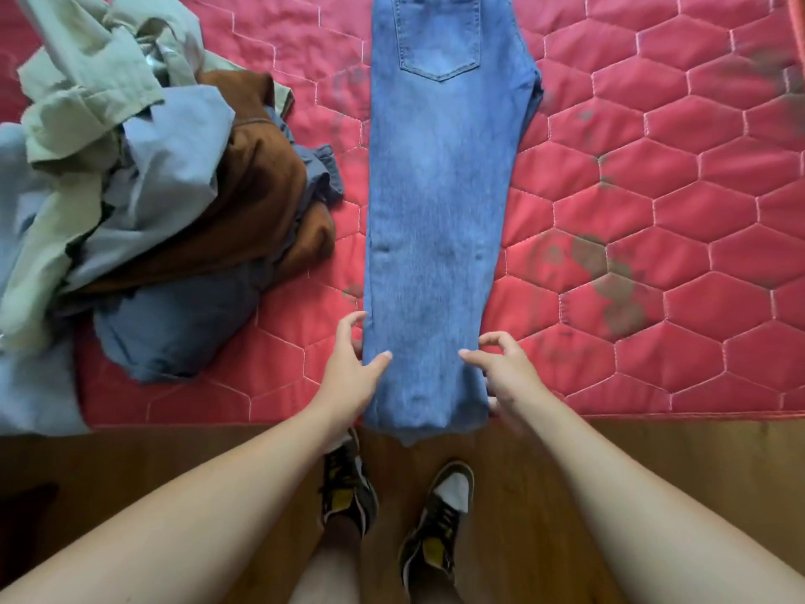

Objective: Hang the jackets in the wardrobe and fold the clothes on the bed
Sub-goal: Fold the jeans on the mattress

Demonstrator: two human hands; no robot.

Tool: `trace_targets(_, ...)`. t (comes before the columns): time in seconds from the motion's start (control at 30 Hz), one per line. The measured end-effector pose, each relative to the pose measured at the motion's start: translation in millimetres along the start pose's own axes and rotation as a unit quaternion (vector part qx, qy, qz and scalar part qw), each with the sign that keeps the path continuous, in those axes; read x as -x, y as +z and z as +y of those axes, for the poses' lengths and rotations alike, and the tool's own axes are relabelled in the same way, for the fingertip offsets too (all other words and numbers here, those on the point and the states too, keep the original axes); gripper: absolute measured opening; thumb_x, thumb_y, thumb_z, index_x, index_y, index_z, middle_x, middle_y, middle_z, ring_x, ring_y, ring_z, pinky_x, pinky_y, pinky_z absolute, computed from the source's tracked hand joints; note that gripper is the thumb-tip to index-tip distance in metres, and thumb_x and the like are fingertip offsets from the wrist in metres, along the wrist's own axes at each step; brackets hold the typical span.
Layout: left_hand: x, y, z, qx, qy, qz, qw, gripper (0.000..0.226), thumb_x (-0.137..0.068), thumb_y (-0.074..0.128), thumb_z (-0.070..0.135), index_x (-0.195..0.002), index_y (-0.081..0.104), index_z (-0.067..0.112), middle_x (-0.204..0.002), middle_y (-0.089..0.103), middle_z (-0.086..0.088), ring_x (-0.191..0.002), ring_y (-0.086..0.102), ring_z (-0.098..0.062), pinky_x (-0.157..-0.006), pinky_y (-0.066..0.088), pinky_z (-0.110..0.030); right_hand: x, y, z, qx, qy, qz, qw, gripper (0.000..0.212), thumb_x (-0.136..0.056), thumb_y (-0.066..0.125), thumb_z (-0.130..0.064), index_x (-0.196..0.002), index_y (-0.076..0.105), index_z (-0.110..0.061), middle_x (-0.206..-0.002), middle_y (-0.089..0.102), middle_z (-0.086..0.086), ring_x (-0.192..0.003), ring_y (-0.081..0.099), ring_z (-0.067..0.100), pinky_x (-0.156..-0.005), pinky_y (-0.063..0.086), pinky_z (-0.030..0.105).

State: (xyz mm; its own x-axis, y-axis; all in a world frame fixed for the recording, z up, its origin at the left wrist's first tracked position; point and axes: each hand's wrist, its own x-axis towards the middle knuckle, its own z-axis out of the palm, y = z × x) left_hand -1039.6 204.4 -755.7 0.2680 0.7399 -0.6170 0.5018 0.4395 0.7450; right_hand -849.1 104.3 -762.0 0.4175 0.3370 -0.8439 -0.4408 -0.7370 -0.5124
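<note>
Light blue jeans [440, 202] lie flat on the red quilted mattress [653, 211]. They are doubled lengthwise, with the back pocket at the far end and the hems hanging slightly over the near edge. My left hand [353, 368] is at the left edge of the legs near the hem, thumb tip on the denim and fingers loosely curved beside it. My right hand [501, 372] mirrors it at the right edge, one fingertip touching the fabric. Neither hand visibly pinches the cloth. A heap of unfolded clothes [143, 202] lies to the left: pale green, light blue, brown and dark blue pieces.
The mattress's near edge [653, 414] runs across the view, with wooden floor [610, 451] below it. My two feet in dark sneakers [435, 516] stand close to the bed. Bare mattress stretches right of the jeans. A light blue garment [30, 385] hangs over the edge at the left.
</note>
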Motion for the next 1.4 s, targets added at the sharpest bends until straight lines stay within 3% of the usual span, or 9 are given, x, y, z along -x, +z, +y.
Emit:
trace_targets(0.13,20,-2,-14,-0.014,-0.024,-0.031,0.999,0.033,-0.093,0.069,0.012,-0.121,0.055,0.021,-0.109,0.066,0.007,-0.097,0.066,-0.005,-0.087,0.058,-0.033,16,-14,3,0.003,0.02,-0.082,0.996,0.014,-0.094,0.067,-0.014,-0.102,0.058,-0.021,-0.105,0.073,0.004,-0.089,0.071,0.022,-0.07,0.059,0.045)
trace_targets(0.27,22,-7,-20,-0.032,-0.072,-0.101,0.992,0.018,-0.09,0.074,0.014,-0.105,0.068,0.006,-0.097,0.073,-0.009,-0.08,0.067,-0.013,-0.055,0.05,-0.018,31,-15,4,-0.012,0.008,-0.153,0.988,0.012,-0.098,0.065,-0.02,-0.109,0.071,-0.02,-0.101,0.077,-0.003,-0.086,0.074,0.012,-0.068,0.061,0.043)
trace_targets(0.37,26,-11,-24,-0.032,-0.098,-0.167,0.981,0.014,-0.089,0.073,0.008,-0.102,0.072,0.003,-0.087,0.074,-0.008,-0.069,0.068,-0.011,-0.058,0.052,-0.024,42,-13,13,0.025,0.032,-0.186,0.982,0.017,-0.1,0.063,-0.022,-0.096,0.071,-0.008,-0.071,0.075,-0.003,-0.058,0.07,0.005,-0.048,0.052,0.019)
trace_targets(0.53,31,-24,-33,0.003,-0.092,-0.108,0.99,0.007,-0.09,0.063,0.013,-0.09,0.062,0.007,-0.079,0.058,-0.008,-0.073,0.055,-0.018,-0.058,0.045,-0.026,42,-21,36,0.091,-0.07,-0.102,0.988,0.041,-0.097,0.068,-0.024,-0.057,0.071,-0.019,-0.056,0.064,-0.01,-0.054,0.057,0.007,-0.053,0.042,0.016)
trace_targets(0.77,41,-27,-49,0.005,-0.108,-0.216,0.97,0.021,-0.081,0.071,0.022,-0.094,0.067,0.005,-0.09,0.071,-0.008,-0.083,0.063,-0.02,-0.077,0.048,-0.039,39,-14,67,0.114,-0.038,-0.146,0.982,0.028,-0.079,0.083,-0.029,-0.058,0.067,-0.021,-0.068,0.064,0.001,-0.071,0.058,0.019,-0.077,0.045,0.04)
trace_targets(1.03,65,-25,-67,0.127,-0.15,-0.147,0.969,0.017,-0.097,0.063,0.017,-0.08,0.062,0.015,-0.082,0.063,-0.009,-0.078,0.061,-0.024,-0.071,0.047,-0.034,64,-10,85,-0.034,-0.017,-0.062,0.997,0.011,-0.087,0.068,-0.021,-0.082,0.067,-0.011,-0.075,0.064,0.007,-0.065,0.059,0.018,-0.055,0.046,0.027)
trace_targets(1.13,79,-26,-84,0.058,-0.185,-0.225,0.955,0.009,-0.097,0.062,0.012,-0.095,0.071,0.012,-0.087,0.072,-0.003,-0.078,0.065,-0.015,-0.071,0.048,-0.026,74,-14,104,0.024,0.046,-0.117,0.992,0.017,-0.095,0.068,-0.017,-0.109,0.074,-0.012,-0.105,0.077,0.007,-0.095,0.073,0.023,-0.075,0.059,0.033)
trace_targets(1.23,93,-27,-91,-0.024,-0.166,-0.226,0.96,0.026,-0.099,0.061,0.013,-0.074,0.06,0.017,-0.062,0.061,0.011,-0.057,0.053,-0.006,-0.06,0.041,-0.022,85,-21,117,0.096,0.066,-0.142,0.983,0.019,-0.094,0.072,-0.02,-0.11,0.075,-0.011,-0.109,0.078,0.003,-0.1,0.074,0.024,-0.091,0.059,0.041)
trace_targets(1.4,112,-15,-92,0.048,-0.202,-0.161,0.965,0.021,-0.105,0.05,0.022,-0.086,0.056,0.014,-0.095,0.07,-0.008,-0.095,0.072,-0.026,-0.079,0.059,-0.037,98,-15,129,0.04,0.042,-0.125,0.991,0.012,-0.096,0.07,-0.017,-0.096,0.073,-0.006,-0.098,0.077,0.01,-0.076,0.075,0.015,-0.058,0.055,0.021)
